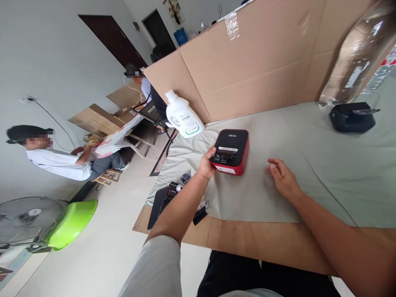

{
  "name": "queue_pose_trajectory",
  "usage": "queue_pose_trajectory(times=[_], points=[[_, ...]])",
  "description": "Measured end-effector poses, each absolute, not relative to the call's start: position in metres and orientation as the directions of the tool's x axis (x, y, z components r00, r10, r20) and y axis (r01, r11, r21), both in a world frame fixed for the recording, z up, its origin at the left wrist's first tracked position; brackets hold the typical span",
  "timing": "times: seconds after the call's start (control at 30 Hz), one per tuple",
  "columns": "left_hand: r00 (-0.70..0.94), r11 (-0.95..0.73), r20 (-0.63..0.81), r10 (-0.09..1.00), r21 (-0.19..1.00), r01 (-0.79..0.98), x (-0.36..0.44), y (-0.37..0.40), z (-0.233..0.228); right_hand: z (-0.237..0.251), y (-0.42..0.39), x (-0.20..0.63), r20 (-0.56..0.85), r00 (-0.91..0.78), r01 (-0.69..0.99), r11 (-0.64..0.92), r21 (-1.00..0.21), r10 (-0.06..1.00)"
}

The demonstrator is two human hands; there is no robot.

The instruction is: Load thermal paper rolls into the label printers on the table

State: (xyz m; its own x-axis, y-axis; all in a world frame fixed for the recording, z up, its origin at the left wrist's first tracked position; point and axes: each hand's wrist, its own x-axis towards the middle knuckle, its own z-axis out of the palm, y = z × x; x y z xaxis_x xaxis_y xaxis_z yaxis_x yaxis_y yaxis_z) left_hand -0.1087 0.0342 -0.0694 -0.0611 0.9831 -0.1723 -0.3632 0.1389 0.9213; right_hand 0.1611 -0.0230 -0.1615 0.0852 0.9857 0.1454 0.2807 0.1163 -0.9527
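Observation:
My left hand (206,163) grips the left edge of a boxy label printer (244,153), which has a black top, red sides and a dark window. The printer rests on the cloth-covered table, or very close to it. To its right, my right hand (283,178) is over the cloth, apart from the printer. Its fingers are loosely curled with thumb and fingertips near each other, and I see nothing clearly held. Below my left forearm lie small black-and-white roll-like parts (202,205) and a dark flat piece (157,206), partly hidden by the arm.
A white jug (185,117) stands behind the printer, before a cardboard wall (253,62). At right are a black case (352,118) and a large clear bottle (355,53). Two people sit at the left, near a fan (27,216) and a green basin (74,222) on the floor.

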Motion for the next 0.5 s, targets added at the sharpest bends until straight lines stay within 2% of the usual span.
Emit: queue_pose_trajectory(times=[0.2,0.4,0.5], points=[[-0.396,0.110,-0.301,0.867,0.893,-0.437,-0.187,0.128,-0.048,-0.165,-0.024,0.162,0.045,0.070,0.292,0.023,-0.956,0.997],[-0.492,0.155,-0.343,0.800,0.911,-0.382,-0.234,0.167,-0.055,-0.157,-0.028,0.163,0.005,0.067,0.321,-0.017,-0.947,0.998],[-0.559,0.186,-0.317,0.766,0.942,-0.280,-0.247,0.168,-0.058,-0.153,-0.029,0.162,-0.002,0.061,0.371,-0.024,-0.928,0.998]])
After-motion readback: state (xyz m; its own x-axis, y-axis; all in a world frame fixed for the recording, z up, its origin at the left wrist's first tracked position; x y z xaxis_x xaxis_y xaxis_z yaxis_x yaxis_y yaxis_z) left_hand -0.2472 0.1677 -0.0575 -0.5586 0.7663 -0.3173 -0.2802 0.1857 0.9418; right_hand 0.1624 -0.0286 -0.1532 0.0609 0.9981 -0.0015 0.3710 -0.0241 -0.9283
